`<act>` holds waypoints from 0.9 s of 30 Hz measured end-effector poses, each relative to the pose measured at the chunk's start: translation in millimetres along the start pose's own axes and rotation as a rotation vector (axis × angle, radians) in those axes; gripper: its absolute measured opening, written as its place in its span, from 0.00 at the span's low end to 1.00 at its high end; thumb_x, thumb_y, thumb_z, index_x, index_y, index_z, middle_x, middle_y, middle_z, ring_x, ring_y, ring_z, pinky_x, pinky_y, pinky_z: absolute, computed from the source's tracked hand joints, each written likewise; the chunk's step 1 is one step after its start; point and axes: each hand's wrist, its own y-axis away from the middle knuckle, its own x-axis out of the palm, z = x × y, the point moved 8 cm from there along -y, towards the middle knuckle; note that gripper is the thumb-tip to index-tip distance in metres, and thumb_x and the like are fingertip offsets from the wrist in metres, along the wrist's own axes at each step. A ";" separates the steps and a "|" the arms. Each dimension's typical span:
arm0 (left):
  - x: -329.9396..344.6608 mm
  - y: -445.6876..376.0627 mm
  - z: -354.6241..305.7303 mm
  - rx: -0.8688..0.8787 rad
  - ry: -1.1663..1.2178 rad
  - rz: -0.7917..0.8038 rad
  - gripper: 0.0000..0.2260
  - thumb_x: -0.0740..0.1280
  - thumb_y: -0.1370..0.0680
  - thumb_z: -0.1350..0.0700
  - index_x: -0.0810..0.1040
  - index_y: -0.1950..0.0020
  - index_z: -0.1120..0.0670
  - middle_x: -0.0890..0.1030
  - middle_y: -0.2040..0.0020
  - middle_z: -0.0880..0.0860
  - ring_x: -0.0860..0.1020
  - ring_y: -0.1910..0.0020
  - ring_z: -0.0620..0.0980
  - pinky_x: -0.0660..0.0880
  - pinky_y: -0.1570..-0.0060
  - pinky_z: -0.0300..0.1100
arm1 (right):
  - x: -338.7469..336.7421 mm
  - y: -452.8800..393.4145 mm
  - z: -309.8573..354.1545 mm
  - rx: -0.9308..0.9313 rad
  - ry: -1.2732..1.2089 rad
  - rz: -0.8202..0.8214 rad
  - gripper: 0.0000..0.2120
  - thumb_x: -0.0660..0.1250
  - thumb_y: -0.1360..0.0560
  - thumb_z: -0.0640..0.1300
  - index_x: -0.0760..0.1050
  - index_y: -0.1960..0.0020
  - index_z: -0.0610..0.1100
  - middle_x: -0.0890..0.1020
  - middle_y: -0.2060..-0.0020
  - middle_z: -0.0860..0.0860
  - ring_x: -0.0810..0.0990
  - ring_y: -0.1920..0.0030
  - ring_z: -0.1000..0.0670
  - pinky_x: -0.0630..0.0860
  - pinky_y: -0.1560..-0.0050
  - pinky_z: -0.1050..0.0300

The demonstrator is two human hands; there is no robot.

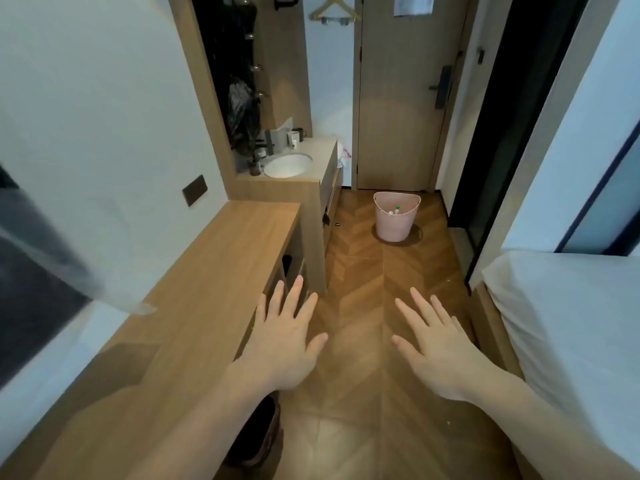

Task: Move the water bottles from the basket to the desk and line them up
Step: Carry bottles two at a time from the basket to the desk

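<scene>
Left hand [284,344] at lower centre of the frame: palm down, fingers spread wide, nothing held, hovering over the right edge of the tabletop [214,271]. Right hand [440,351] at lower centre-right: palm down, fingers likewise spread, nothing held, above the herringbone wood floor [367,278]. Both hands well apart from each other and from the basket. Pink basket [394,220] upright on the floor at centre of the frame, just before the closed wooden door [401,98]. Inside the basket, water bottles [397,210] visible only as small tops, one with a green cap; exact count not discernible. Wooden tabletop running along the left wall from lower left toward centre, surface bare of bottles. Beyond its far end, a vanity counter with a white round sink [288,165] and small toiletry items, upper centre-left. White bed [571,323] at right edge of the frame. Dark wall plate [194,190] on the white wall above the tabletop. Wooden hanger [334,10] at top centre.
</scene>
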 end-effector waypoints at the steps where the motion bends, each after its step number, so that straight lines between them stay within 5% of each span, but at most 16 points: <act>1: 1.3 -20.5 -0.6 -0.010 0.010 -0.002 0.34 0.48 0.16 0.32 0.42 0.15 0.43 0.31 0.17 0.49 0.31 0.18 0.56 0.34 0.20 0.60 | -4.1 -17.9 -9.9 -0.011 0.000 0.001 0.34 0.45 0.15 0.66 0.40 0.14 0.58 0.35 0.15 0.55 0.34 0.15 0.44 0.43 0.16 0.38; 11: 3.5 -183.5 9.4 -0.128 -0.018 -0.017 0.34 0.47 0.17 0.31 0.41 0.15 0.41 0.30 0.17 0.47 0.28 0.20 0.53 0.28 0.25 0.55 | -55.2 -197.3 -66.5 -0.076 0.041 0.061 0.34 0.45 0.16 0.66 0.39 0.14 0.58 0.34 0.15 0.54 0.34 0.15 0.44 0.42 0.16 0.37; 18: 12.8 -310.4 36.5 -0.136 0.003 0.023 0.36 0.35 0.22 0.29 0.37 0.16 0.40 0.28 0.18 0.47 0.27 0.20 0.55 0.29 0.22 0.59 | -79.8 -329.0 -87.8 -0.076 0.055 0.067 0.35 0.43 0.17 0.68 0.38 0.14 0.59 0.33 0.16 0.55 0.33 0.16 0.44 0.40 0.16 0.39; 24: 31.1 -460.9 60.4 -0.088 0.045 0.037 0.34 0.43 0.18 0.30 0.39 0.15 0.42 0.27 0.19 0.47 0.28 0.20 0.56 0.32 0.21 0.61 | -105.7 -441.0 -121.3 -0.016 0.082 0.043 0.48 0.27 0.33 0.75 0.37 0.15 0.61 0.31 0.17 0.57 0.31 0.16 0.45 0.37 0.18 0.40; 27: 25.8 -537.2 52.4 -0.013 0.040 0.043 0.36 0.38 0.21 0.29 0.39 0.15 0.41 0.28 0.19 0.47 0.29 0.19 0.57 0.31 0.23 0.60 | -122.2 -490.1 -151.5 0.039 0.055 0.025 0.38 0.35 0.22 0.72 0.37 0.15 0.61 0.31 0.17 0.57 0.31 0.16 0.46 0.37 0.18 0.40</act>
